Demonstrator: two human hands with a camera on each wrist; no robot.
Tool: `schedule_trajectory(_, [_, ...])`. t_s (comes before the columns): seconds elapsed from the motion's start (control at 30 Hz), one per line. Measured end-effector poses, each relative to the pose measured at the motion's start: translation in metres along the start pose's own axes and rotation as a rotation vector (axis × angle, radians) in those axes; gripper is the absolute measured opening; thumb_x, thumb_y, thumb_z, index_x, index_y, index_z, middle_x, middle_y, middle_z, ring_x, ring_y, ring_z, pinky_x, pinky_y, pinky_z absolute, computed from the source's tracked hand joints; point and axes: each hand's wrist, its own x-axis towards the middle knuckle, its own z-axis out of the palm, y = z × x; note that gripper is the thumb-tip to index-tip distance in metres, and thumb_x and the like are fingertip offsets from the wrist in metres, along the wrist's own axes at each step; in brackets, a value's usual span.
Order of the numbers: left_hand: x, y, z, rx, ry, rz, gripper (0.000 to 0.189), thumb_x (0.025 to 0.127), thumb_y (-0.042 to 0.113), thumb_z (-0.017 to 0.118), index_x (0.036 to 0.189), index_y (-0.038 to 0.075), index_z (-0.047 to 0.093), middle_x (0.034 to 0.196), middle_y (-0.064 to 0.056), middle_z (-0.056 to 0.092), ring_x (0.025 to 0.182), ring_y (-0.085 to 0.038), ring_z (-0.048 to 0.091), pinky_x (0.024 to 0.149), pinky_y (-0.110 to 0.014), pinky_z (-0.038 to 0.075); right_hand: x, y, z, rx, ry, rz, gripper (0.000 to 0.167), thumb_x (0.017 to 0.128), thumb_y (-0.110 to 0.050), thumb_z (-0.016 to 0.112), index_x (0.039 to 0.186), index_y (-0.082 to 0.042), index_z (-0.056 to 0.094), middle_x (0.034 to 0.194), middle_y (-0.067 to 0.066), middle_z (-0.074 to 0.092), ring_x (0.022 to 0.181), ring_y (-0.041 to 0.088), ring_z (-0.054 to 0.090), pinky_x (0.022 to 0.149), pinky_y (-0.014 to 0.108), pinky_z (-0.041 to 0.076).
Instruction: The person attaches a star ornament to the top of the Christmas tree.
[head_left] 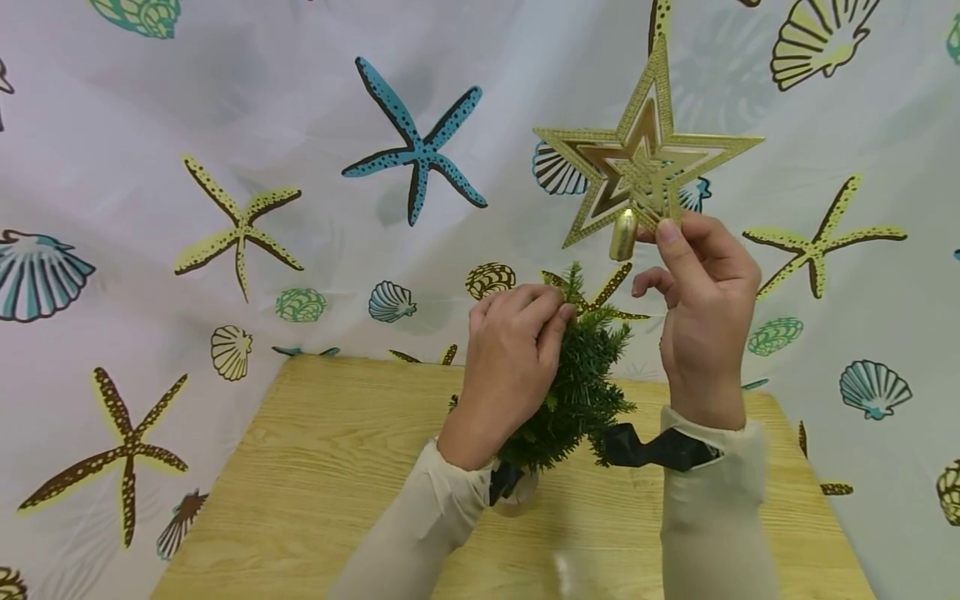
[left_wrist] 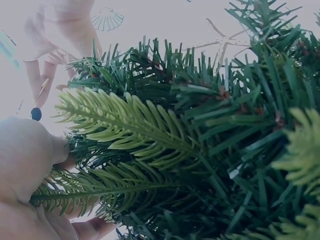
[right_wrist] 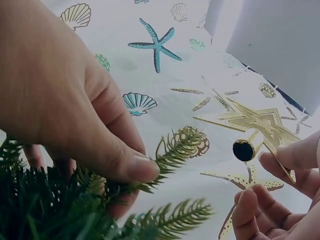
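Note:
A small green artificial Christmas tree (head_left: 588,375) stands on the table. My left hand (head_left: 513,350) pinches it near the top, thumb and fingers around a branch close to the tip (right_wrist: 175,152). Up and to the right, my right hand (head_left: 708,308) holds a gold star tree topper (head_left: 648,158) by one lower point, between thumb and forefinger. The star's short gold tube (head_left: 623,235) points down, above the tree's tip and apart from it. In the right wrist view the tube's dark open end (right_wrist: 243,150) faces the camera. Light green sprigs (left_wrist: 125,120) fill the left wrist view.
The tree's pale round base (head_left: 517,496) is partly hidden behind my left sleeve. A wooden table (head_left: 322,467) lies beneath. Behind it hangs a white cloth (head_left: 315,108) printed with starfish and shells. Dark straps (head_left: 652,447) circle both wrists, the right one beside the branches.

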Motion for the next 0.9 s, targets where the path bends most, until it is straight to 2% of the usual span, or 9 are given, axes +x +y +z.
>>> schedule_trajectory(0.37, [0.001,0.002,0.001,0.014,-0.006,0.007,0.025,0.109,0.026,0.056,0.093,0.017,0.073,0.117,-0.002,0.072,0.114,-0.025,0.065,0.108,-0.054,0.039,-0.003,0.011,0.009,0.006,-0.042,0.079,0.025,0.104,0.001,0.055,0.094,-0.008,0.076,0.096,0.008,0.067,0.094,0.022,0.063,0.052,0.026,0.043])
schedule_trajectory(0.63, [0.0,0.002,0.001,0.017,0.007,0.014,0.024,0.109,0.026,0.058,0.093,0.016,0.073,0.115,-0.002,0.073,0.113,-0.025,0.066,0.107,-0.055,0.04,-0.007,0.019,0.012,-0.006,-0.061,0.103,0.023,0.104,0.0,0.057,0.094,-0.007,0.076,0.097,0.008,0.066,0.092,0.021,0.062,0.051,0.026,0.039])
schedule_trajectory(0.9, [0.0,0.001,0.001,0.013,0.007,0.013,0.024,0.108,0.026,0.058,0.097,0.015,0.076,0.115,-0.003,0.073,0.113,-0.026,0.066,0.107,-0.056,0.04,-0.012,0.024,0.012,-0.059,-0.066,0.047,0.019,0.103,0.001,0.059,0.093,-0.003,0.075,0.096,0.01,0.064,0.086,0.022,0.059,0.054,0.025,0.042])
